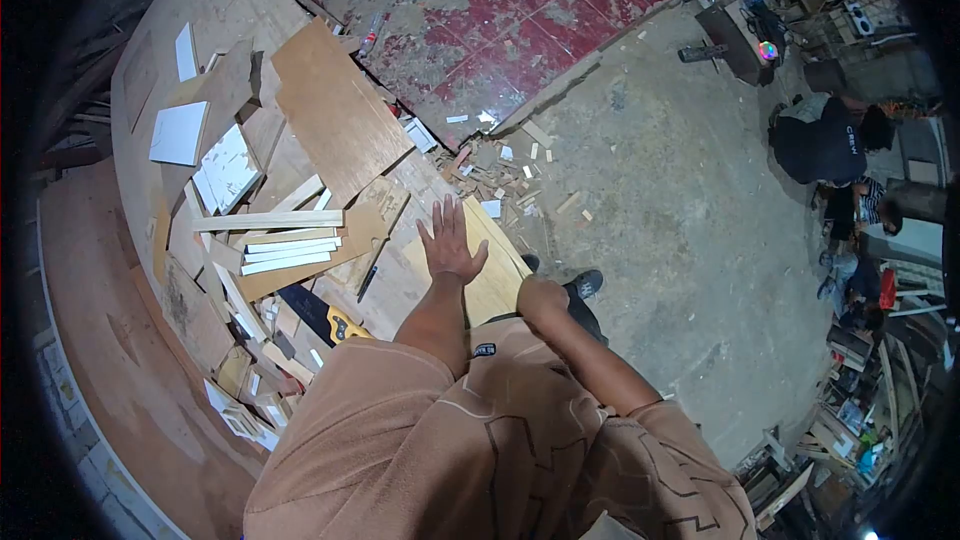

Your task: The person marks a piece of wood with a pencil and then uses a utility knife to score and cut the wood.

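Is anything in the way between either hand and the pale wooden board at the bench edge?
Nothing visible. The left hand lies spread over part of the pale wooden board, and the right hand is at its floor-side edge. The yellow-handled saw lies off to the left, not between them.

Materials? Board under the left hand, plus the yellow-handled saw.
Board: likely bare wood or plywood; pale yellow face, no coating apparent.
Saw blade: probably metal, given the flat, dark shape; coating unclear.
Saw handle: likely plastic, from its bright yellow-and-black coloring; gloss unclear.
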`<action>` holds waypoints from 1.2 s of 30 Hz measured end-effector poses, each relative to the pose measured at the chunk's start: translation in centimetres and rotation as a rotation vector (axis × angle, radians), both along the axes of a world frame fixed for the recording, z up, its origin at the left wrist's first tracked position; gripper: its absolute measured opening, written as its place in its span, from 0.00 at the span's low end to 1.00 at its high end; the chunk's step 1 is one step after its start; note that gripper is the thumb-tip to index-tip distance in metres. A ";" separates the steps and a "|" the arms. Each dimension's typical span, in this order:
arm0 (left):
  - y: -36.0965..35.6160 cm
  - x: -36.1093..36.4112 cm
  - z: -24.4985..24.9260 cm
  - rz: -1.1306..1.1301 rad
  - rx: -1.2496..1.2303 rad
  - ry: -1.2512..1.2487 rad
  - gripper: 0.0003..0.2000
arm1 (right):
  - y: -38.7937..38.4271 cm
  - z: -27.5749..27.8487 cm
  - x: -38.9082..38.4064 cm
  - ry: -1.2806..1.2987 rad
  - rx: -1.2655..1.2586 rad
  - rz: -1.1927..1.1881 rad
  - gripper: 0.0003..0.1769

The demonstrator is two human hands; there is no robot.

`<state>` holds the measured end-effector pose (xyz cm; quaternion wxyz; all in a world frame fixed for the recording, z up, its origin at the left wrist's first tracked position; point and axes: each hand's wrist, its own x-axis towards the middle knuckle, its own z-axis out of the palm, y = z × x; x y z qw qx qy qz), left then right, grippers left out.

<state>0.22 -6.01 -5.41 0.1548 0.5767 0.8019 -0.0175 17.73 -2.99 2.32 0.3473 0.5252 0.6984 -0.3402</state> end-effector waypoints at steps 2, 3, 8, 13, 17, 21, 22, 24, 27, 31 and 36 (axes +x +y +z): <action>0.2 -0.4 0.0 -0.004 0.005 0.002 0.47 | -1.0 -0.6 1.9 0.052 0.012 -0.029 0.17; 0.1 -0.3 -0.2 -0.002 0.024 0.005 0.47 | -1.5 0.2 3.3 0.092 0.020 -0.054 0.17; 0.2 -0.1 0.0 0.000 0.018 0.005 0.47 | -1.8 8.7 6.4 0.023 -0.065 -0.026 0.18; 0.2 0.0 0.1 -0.016 -0.007 0.060 0.46 | -1.5 1.7 4.1 0.163 0.046 -0.027 0.16; 0.3 -0.3 0.2 -0.007 -0.010 0.037 0.46 | -1.9 -4.2 3.5 0.192 0.129 -0.077 0.17; 0.2 0.0 -0.2 -0.006 0.001 0.031 0.46 | -3.4 4.3 8.6 0.143 0.016 -0.061 0.18; 0.1 -0.1 -0.3 -0.006 -0.004 0.047 0.46 | -3.1 5.8 8.5 0.144 0.018 -0.058 0.18; 0.0 0.0 0.1 -0.008 -0.006 0.040 0.46 | -2.9 7.8 8.2 0.119 0.022 -0.082 0.13; 0.3 0.1 0.0 -0.016 0.011 0.040 0.46 | -1.6 4.1 4.9 0.178 0.020 -0.025 0.13; 0.2 -0.1 0.0 -0.020 -0.002 0.054 0.46 | -1.6 -4.0 2.4 0.217 0.133 -0.127 0.14; 0.3 0.0 0.5 -0.012 0.011 -0.005 0.46 | -2.8 5.2 7.3 0.208 0.022 -0.105 0.14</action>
